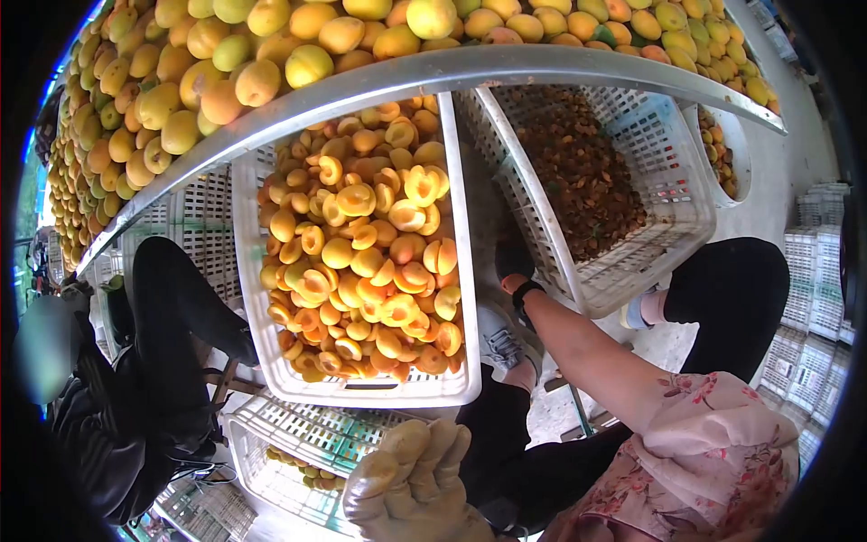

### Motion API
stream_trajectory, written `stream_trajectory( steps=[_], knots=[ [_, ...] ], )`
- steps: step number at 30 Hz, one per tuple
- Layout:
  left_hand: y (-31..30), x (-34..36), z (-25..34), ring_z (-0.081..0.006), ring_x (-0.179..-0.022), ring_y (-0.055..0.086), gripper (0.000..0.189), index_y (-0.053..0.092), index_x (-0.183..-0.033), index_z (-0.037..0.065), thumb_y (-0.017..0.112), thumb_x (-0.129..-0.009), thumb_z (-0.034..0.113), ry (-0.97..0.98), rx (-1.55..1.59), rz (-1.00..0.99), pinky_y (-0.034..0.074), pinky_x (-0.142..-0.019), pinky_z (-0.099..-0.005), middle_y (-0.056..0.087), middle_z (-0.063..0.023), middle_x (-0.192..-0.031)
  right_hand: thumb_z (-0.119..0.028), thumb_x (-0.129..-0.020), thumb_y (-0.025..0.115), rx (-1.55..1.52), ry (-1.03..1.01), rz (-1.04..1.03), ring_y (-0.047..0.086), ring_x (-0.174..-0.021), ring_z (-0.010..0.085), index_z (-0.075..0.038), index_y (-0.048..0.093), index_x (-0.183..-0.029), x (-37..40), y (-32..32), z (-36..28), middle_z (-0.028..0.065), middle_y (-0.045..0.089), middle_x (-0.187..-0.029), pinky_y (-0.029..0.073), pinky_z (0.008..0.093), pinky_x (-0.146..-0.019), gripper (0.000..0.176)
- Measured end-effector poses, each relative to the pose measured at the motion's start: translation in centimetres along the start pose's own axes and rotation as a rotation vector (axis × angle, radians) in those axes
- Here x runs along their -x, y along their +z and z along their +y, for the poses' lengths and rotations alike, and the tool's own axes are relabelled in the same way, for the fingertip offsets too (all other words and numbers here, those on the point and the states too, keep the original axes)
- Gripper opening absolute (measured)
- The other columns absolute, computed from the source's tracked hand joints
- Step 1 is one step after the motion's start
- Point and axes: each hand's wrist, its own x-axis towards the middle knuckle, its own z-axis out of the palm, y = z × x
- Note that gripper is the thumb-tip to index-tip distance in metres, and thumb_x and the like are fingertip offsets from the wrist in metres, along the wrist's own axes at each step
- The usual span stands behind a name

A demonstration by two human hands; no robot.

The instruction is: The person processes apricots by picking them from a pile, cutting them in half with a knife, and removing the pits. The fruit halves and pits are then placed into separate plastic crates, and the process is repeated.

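Observation:
My left hand [415, 479], in a pale worn glove, is at the bottom centre below the white crate [468, 271] of halved orange fruit [370, 262]. Its fingers are curled together, and what they hold, if anything, is hidden. My right hand [513, 257], dark-gloved with a black band at the wrist, reaches down beside the left wall of the second crate [564, 230]. Shadow hides its fingers. That tilted crate holds small brown pits [578, 172]. Whole yellow-orange fruit [307, 65] lies heaped behind the metal rim [433, 65] above both crates.
Another person's dark-clothed leg [181, 289] is at the left. A lower crate [298, 429] with fruit stands under the halved-fruit crate. At the right are a white container [742, 149] of fruit pieces and stacked white crates [808, 289]. My knees flank the pit crate.

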Motion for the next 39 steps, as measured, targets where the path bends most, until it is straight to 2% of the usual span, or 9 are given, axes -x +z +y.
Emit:
stream_trajectory(
  steps=[6,7,9,16,20,27,31,35,39],
  knots=[
    [1.8,1.3,0.4,-0.0419,-0.133,0.032,0.073,0.021,-0.142,-0.007,0.049,-0.094,0.041,0.166,0.225,-0.029,0.024,-0.111,-0.0541,0.029,-0.0308,-0.143,-0.026,-0.083,0.058,-0.2,-0.003,-0.129,0.062,-0.096,0.037,-0.012,0.055,-0.11,4.3,-5.9,-2.1,0.0144,0.066,-0.102,0.048,0.0463,-0.077,0.031],
    [1.7,0.4,-1.2,-0.0339,-0.114,0.053,0.055,0.036,-0.131,-0.01,0.039,-0.096,0.033,0.339,0.236,0.015,0.041,-0.099,-0.0452,0.053,-0.0256,-0.121,-0.024,-0.083,0.06,-0.194,0.001,-0.134,0.062,-0.095,0.0366,-0.012,0.055,-0.109,5.9,-7.4,-2.8,0.0148,0.066,-0.1,0.049,0.0446,-0.076,0.03],
    [2.2,0.3,-1.4,-0.0332,-0.112,0.054,0.051,0.038,-0.129,-0.009,0.039,-0.096,0.03,0.372,0.268,0.003,0.042,-0.098,-0.0444,0.053,-0.0247,-0.12,-0.023,-0.083,0.062,-0.211,-0.011,-0.105,0.062,-0.094,0.0361,-0.011,0.055,-0.108,9.3,-11.1,-4.1,0.0152,0.066,-0.098,0.049,0.043,-0.075,0.029],
    [4.5,0.0,-1.5,-0.0271,-0.106,0.058,0.038,0.046,-0.122,-0.006,0.037,-0.099,0.023,0.434,0.305,-0.106,0.046,-0.094,-0.0388,0.058,-0.0202,-0.114,-0.014,-0.078,0.072,-0.994,-0.194,-0.304,0.06,-0.073,0.0186,-0.008,0.06,-0.109,15.4,-22.2,-6.7,0.0124,0.065,-0.087,0.049,0.0312,-0.067,0.034],
    [7.1,0.7,-0.3,-0.0177,-0.098,0.058,0.029,0.055,-0.115,-0.002,0.048,-0.095,0.016,0.613,-0.014,0.003,0.044,-0.091,-0.0321,0.061,-0.0109,-0.107,-0.02,-0.081,0.069,-0.66,-0.843,-0.24,0.062,-0.079,0.0301,-0.007,0.058,-0.105,13.4,-28.6,-15.7,0.0124,0.063,-0.086,0.048,0.0369,-0.073,0.029],
    [12.1,0.2,1.1,-0.017,-0.092,0.057,0.029,0.059,-0.113,-0.001,0.055,-0.091,0.018,0.412,-0.376,-0.033,0.045,-0.085,-0.0293,0.064,-0.0119,-0.103,-0.025,-0.087,0.061,-0.548,-0.96,0.094,0.06,-0.065,0.0281,-0.006,0.062,-0.079,3.6,-41.9,-23.1,0.014,0.062,-0.07,0.046,0.0375,-0.061,0.02],
    [13.7,-3.4,-2.2,-0.0188,-0.08,0.06,0.03,0.058,-0.113,0.0,0.058,-0.089,0.019,0.506,-0.632,-0.219,0.048,-0.074,-0.0308,0.065,-0.0116,-0.095,-0.023,-0.079,0.063,-0.1,-0.906,0.228,0.064,-0.079,0.0295,-0.007,0.062,-0.099,-4.4,-47.1,-28.0,0.0135,0.065,-0.079,0.049,0.0431,-0.071,0.025],
    [15.4,-4.5,-3.2,-0.0373,-0.088,0.062,0.034,0.058,-0.112,0.001,0.062,-0.087,0.024,0.712,-0.927,-0.354,0.049,-0.077,-0.0399,0.063,-0.022,-0.1,-0.022,-0.08,0.057,0.071,-0.983,0.296,0.062,-0.083,0.0339,-0.009,0.061,-0.098,-8.4,-45.8,-32.1,0.017,0.064,-0.089,0.049,0.046,-0.073,0.023],
    [16.1,-5.0,-3.8,-0.0373,-0.095,0.061,0.038,0.057,-0.115,0.001,0.06,-0.087,0.028,0.55,-1.163,-0.37,0.049,-0.082,-0.0417,0.062,-0.0219,-0.105,-0.02,-0.082,0.055,0.177,-1.077,0.33,0.063,-0.082,0.0365,-0.008,0.062,-0.092,-10.3,-42.4,-34.5,0.0184,0.064,-0.085,0.049,0.0476,-0.071,0.017]
  ],
)
